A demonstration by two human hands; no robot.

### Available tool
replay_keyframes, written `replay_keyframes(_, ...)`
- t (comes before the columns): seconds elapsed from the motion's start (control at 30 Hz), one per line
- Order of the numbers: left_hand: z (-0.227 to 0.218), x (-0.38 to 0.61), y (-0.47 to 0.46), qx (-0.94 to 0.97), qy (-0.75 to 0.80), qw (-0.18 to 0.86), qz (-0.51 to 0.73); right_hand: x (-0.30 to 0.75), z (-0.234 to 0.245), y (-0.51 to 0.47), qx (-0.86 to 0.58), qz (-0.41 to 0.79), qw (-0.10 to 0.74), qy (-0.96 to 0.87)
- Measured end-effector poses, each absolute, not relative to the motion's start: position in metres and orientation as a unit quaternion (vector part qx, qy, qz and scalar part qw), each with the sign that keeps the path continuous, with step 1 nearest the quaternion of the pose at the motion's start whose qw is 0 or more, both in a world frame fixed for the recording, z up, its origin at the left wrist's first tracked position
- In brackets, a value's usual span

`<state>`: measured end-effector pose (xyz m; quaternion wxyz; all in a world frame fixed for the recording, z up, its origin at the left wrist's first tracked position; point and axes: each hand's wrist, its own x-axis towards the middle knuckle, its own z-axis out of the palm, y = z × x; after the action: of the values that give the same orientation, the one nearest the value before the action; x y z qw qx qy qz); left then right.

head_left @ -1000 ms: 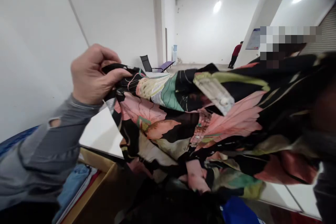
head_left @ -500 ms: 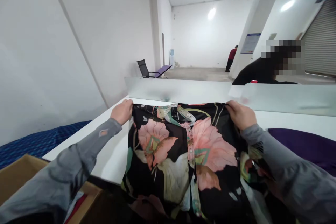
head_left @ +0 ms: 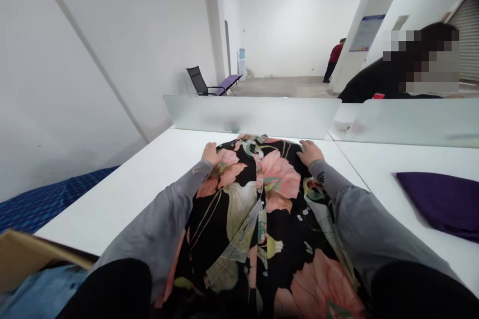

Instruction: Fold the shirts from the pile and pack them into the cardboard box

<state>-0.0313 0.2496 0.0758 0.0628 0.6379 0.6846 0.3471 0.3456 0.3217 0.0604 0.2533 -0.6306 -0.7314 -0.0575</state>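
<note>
A black shirt with large pink flowers lies spread lengthwise on the white table, collar end away from me. My left hand rests on its far left shoulder. My right hand rests on its far right shoulder. Both hands lie on the cloth with the fingers curled down at the shoulder edges. Grey sleeves cover both of my forearms, which lie along the shirt's sides.
A folded purple cloth lies on the table at the right. A frosted divider panel runs along the far edge. A person in black sits behind it. A cardboard box with blue garments stands at lower left.
The shirt went from held up in the air to lying flat on the table. Both hands moved forward with its shoulders and now rest on the cloth.
</note>
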Motion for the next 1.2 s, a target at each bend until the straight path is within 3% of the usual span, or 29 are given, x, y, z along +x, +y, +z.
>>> replay_keyframes(0.2, 0.011, -0.029, 0.131, 0.837, 0.516, 0.035, 0.180, 0.375, -0.003, 0.208, -0.500, -0.052, 0.192, -0.843)
replay_keyframes(0.37, -0.014, -0.019, 0.091, 0.840, 0.535, 0.008, 0.093, 0.398, -0.026, 0.174, -0.534, -0.087, 0.112, -0.833)
replay_keyframes(0.53, -0.008, -0.011, 0.103, 0.813, 0.573, -0.009, 0.101, 0.406, -0.022, 0.199, -0.543, -0.086, 0.111, -0.828)
replay_keyframes(0.73, 0.018, 0.005, 0.029, 0.771, 0.625, 0.000, 0.123, 0.412, -0.022, 0.194, -0.532, -0.096, 0.205, -0.816)
replay_keyframes(0.93, 0.021, 0.026, -0.023, 0.756, 0.634, 0.125, 0.101, 0.414, -0.022, 0.199, -0.553, -0.098, 0.187, -0.806)
replay_keyframes(1.2, 0.033, 0.058, -0.041, 0.742, 0.547, 0.245, 0.300, 0.412, -0.019, 0.195, -0.558, -0.092, 0.182, -0.804)
